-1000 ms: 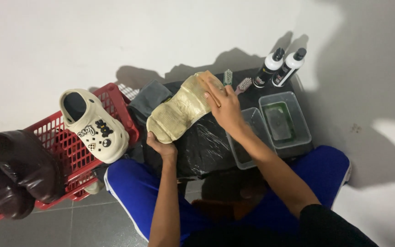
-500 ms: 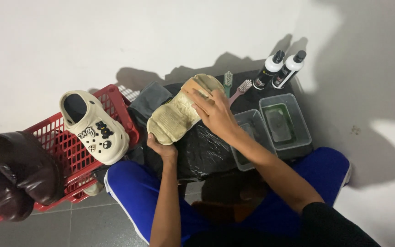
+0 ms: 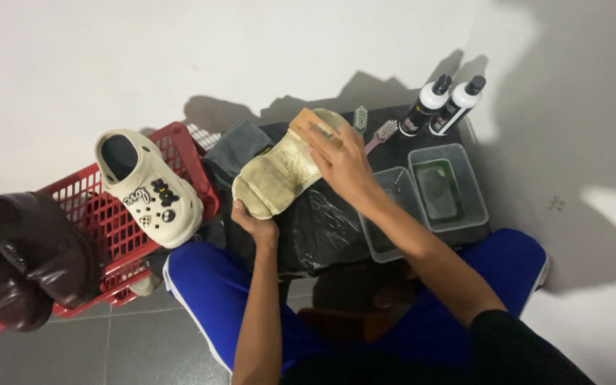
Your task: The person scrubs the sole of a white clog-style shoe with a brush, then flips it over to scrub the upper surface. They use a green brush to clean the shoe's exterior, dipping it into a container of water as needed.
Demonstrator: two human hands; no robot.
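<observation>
Tiles of grey floor (image 3: 130, 342) ran beneath the seated person, meeting a plain white wall (image 3: 180, 57) that filled the upper part of the view and carried hard shadows. Against that wall stood a low dark table (image 3: 393, 146), draped in front with black plastic sheeting (image 3: 329, 232). Above the sheeting a dirty cream sandal (image 3: 279, 175) was held sole-up and tilted. The left hand (image 3: 254, 224) was clamped on its lower end from beneath, fingers curled round the edge. The right hand (image 3: 340, 160) was closed on a wooden-backed brush (image 3: 309, 122), pressed against the sandal's upper end. On the table two clear plastic tubs (image 3: 458, 207) sat side by side, the right one holding something green. Behind them stood two white bottles (image 3: 443, 105) with black caps, and two toothbrushes (image 3: 376, 132) lay just beside the right hand. To the left a red plastic basket (image 3: 94, 207) rested on the floor, with a cream clog (image 3: 147, 189) lying across its rim and dark brown shoes (image 3: 23, 257) at its far left. A grey cloth (image 3: 233, 150) lay between basket and table.
</observation>
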